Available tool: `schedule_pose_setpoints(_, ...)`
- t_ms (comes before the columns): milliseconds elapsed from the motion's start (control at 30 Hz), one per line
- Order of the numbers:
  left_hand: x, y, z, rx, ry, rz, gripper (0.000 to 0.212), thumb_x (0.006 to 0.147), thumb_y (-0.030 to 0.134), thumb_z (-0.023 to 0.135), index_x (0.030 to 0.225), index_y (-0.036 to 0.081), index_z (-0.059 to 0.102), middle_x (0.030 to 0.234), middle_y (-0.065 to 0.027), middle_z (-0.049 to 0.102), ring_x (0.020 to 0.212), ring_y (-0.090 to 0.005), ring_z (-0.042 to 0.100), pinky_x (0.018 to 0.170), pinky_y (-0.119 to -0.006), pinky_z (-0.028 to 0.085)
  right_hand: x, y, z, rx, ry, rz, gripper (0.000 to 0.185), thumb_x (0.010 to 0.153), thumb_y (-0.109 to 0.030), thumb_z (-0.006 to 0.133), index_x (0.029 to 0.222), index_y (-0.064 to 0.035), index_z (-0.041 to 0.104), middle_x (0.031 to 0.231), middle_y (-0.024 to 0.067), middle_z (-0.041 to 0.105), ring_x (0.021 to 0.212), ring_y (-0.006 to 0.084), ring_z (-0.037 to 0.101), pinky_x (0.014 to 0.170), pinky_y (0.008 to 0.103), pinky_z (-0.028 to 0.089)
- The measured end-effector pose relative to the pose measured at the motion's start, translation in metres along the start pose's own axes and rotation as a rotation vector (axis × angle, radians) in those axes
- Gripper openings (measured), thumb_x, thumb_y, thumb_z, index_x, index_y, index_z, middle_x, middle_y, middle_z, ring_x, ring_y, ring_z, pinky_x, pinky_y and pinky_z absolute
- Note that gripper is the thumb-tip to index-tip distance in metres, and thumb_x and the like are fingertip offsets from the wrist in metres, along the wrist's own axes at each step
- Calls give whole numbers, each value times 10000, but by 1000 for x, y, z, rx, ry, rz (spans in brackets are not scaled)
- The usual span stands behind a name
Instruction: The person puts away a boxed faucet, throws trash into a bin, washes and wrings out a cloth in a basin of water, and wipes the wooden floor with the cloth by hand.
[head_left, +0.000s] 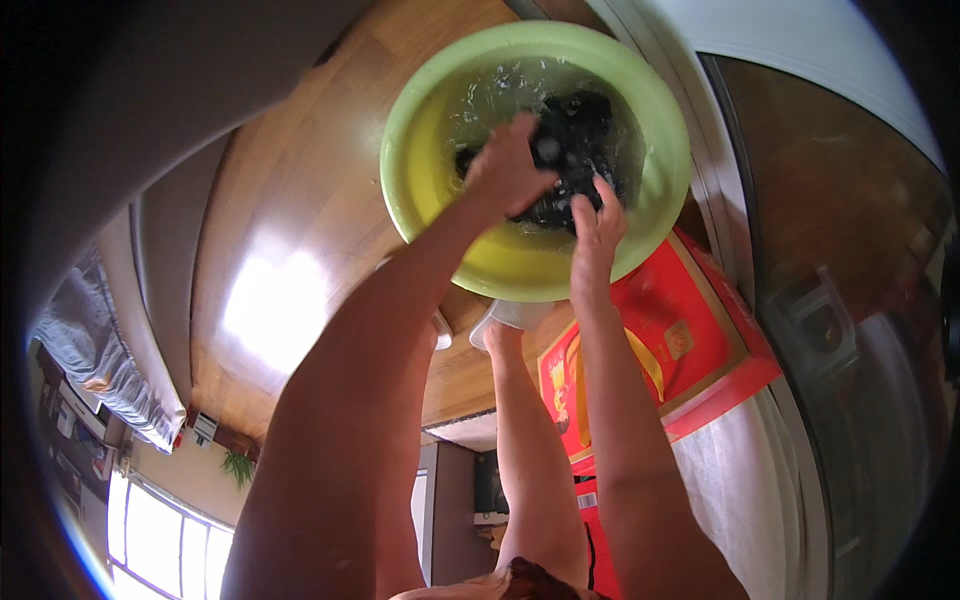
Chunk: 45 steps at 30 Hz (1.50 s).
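Observation:
A pale green plastic basin (420, 97) holds water and a soaked black cloth (574, 135), perhaps a garment. Over the cloth's left side is my left hand (510, 165), blurred, with its thumb spread from the fingers. My right hand (600, 221) reaches over the basin's near side, and its fingertips meet the cloth's lower right edge. Whether those fingers pinch the fabric is not clear. Small splashes and ripples show on the water near the far rim.
The basin stands on a wood-look floor (300, 180). Close to its right lies a red gift box (675, 300) with a yellow ribbon handle. A glossy dark sliding door (810, 187) runs along the right. My slippered foot (487, 326) is just below the basin.

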<state>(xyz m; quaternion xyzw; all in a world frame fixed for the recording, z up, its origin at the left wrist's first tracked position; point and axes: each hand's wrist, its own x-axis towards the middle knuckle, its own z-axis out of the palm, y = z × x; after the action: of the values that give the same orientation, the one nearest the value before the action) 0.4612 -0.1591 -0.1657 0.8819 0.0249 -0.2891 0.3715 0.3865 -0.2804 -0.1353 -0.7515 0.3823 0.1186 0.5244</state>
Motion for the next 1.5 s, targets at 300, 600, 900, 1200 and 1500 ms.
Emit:
schedule_pose_setpoints(300,-101,128,-21,-402,-354,55,515,680,491,637,940,55,551,878,-153,550,847,-317,553,746,-384,437,14,5,-21,1386,-509,629,358,866,-368,419,1058,-81,512,962,38,563,859,186,551,752,317,462)
schedule_pose_setpoints(600,-31,25,42,-10,377,126,316,848,369,442,892,79,557,839,-140,600,745,-335,580,662,-405,459,21,8,-19,1156,-341,585,201,859,-167,452,1029,-68,491,885,57,562,782,157,560,683,305,482)
schedule_pose_setpoints(900,-47,-14,-16,213,59,-193,506,685,166,653,1108,58,397,1228,-198,288,1161,-382,314,933,-456,326,19,-51,-41,288,-495,-144,584,797,-198,591,1313,-127,326,1350,120,269,1210,188,308,975,341,285)
schedule_pose_setpoints(1200,14,18,13,494,-89,431,697,700,228,610,1308,356,293,1408,-66,155,1259,-355,204,1001,-529,206,33,21,3,-1014,-259,-512,811,677,-219,675,1340,-122,216,1363,224,172,1166,482,274,946,517,296)
schedule_pose_setpoints(1500,17,7,27,451,-72,349,331,756,245,607,1069,195,512,1149,-76,417,1029,-317,421,847,-456,399,36,49,-21,-172,-22,-250,474,785,-245,598,1216,-137,435,1272,113,362,1146,246,385,874,385,384)
